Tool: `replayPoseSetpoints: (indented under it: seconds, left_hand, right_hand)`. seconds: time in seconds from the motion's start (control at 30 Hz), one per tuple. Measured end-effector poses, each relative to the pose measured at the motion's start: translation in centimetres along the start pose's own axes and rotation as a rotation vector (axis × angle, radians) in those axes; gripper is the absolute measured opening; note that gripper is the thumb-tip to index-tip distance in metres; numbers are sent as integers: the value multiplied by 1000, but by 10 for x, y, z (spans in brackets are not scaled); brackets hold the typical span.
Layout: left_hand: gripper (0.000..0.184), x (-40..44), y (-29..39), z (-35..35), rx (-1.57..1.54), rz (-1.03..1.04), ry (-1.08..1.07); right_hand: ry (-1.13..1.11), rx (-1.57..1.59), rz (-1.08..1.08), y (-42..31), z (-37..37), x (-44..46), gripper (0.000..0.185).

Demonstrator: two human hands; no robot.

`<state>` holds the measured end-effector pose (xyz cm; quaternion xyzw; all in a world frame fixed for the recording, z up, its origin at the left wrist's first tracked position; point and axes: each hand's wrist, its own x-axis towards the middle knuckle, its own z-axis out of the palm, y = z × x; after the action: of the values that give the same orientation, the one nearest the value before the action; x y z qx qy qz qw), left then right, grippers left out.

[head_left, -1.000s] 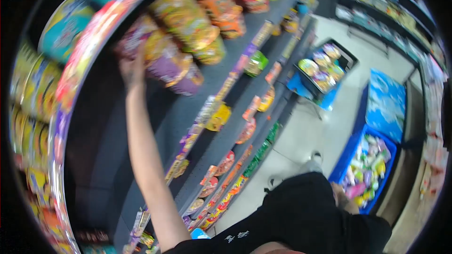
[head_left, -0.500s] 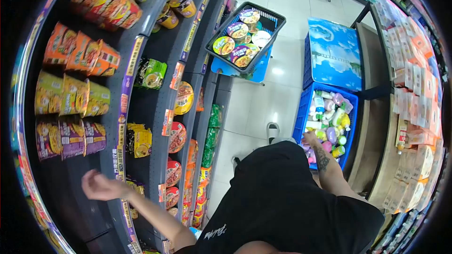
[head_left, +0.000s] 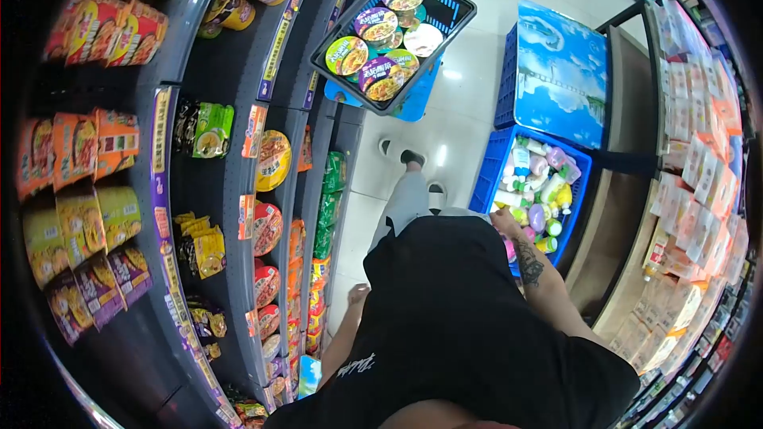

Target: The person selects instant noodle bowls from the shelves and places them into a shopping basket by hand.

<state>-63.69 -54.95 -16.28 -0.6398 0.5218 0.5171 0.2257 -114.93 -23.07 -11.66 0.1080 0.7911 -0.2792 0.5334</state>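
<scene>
My left hand point(head_left: 359, 294) hangs low beside my black shirt, near the lower shelves. Its fingers look curled, with nothing seen in them. My right hand point(head_left: 504, 224) is over the near left part of a blue crate point(head_left: 482, 175). Its fingers are bent and partly hidden, and whether they grip anything does not show. Small bottles point(head_left: 537, 216) in white, purple, yellow and green fill the crate. Ahead, a black basket point(head_left: 331, 41) of instant noodle bowls point(head_left: 375, 24) rests on a blue-topped stool point(head_left: 413, 105).
To my left, a dark shelf point(head_left: 147, 183) carries noodle cups point(head_left: 79, 151) and packets point(head_left: 208, 129). A blue box with a sky-picture top point(head_left: 561, 71) stands behind the crate. Boxed goods point(head_left: 687, 206) line the right shelves. My feet are on white floor tiles point(head_left: 457, 139).
My left hand has moved away from the noodle cup shelf, right and down to my side. One leg has stepped forward. My right hand stays by the crate as the view shifts.
</scene>
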Motion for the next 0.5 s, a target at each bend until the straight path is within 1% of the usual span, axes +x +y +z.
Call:
replayPoseSetpoints:
  seconds: [0.03, 0.07, 0.1, 0.13, 0.17, 0.2, 0.23, 0.27, 0.3, 0.33, 0.37, 0.4, 0.43, 0.47, 0.5]
  left_hand:
    - [18, 2, 12, -8, -172, -43, 1]
    - [22, 5, 22, -16, -309, -60, 9]
    - [19, 21, 37, -47, -628, -33, -233]
    - [21, 2, 77, -43, -441, 144, 57]
    - [24, 33, 107, -44, -334, -12, 204]
    - [28, 65, 120, -53, -265, 144, 139]
    - [29, 55, 181, -55, -233, 133, 188]
    - [29, 68, 214, -56, -267, 387, 104]
    - [28, 85, 261, -52, -215, 431, 114]
    - [26, 84, 339, -47, -187, 227, 77]
    - [22, 100, 386, -41, -233, 277, 13]
    - [21, 92, 440, -35, -264, 409, -7]
    - [20, 98, 478, -31, -296, 617, -99]
    - [18, 92, 519, -24, -375, 758, -161]
    - [20, 78, 558, -21, -343, 803, -170]
  right_hand:
    - [83, -165, -59, -10, -3, -2, 39]
    - [88, -183, -57, -13, -7, 2, 39]
    - [126, -295, -152, -19, -10, 10, 42]
    - [165, -406, -250, -30, -15, 19, 45]
    - [169, -423, -252, -48, -24, 24, 45]
    - [164, -410, -283, -70, -34, 29, 43]
    - [154, -398, -307, -90, -44, 32, 42]
    - [146, -385, -332, -110, -55, 34, 40]
    - [116, -262, -338, -132, -68, 36, 36]
    - [87, -134, -344, -155, -81, 39, 32]
    - [83, -46, -341, -180, -92, 40, 32]
    - [77, 45, -333, -207, -102, 38, 33]
    - [114, 7, -376, -229, -109, 45, 32]
    - [148, -31, -419, -250, -116, 52, 31]
    - [132, 1, -419, -278, -117, 46, 31]
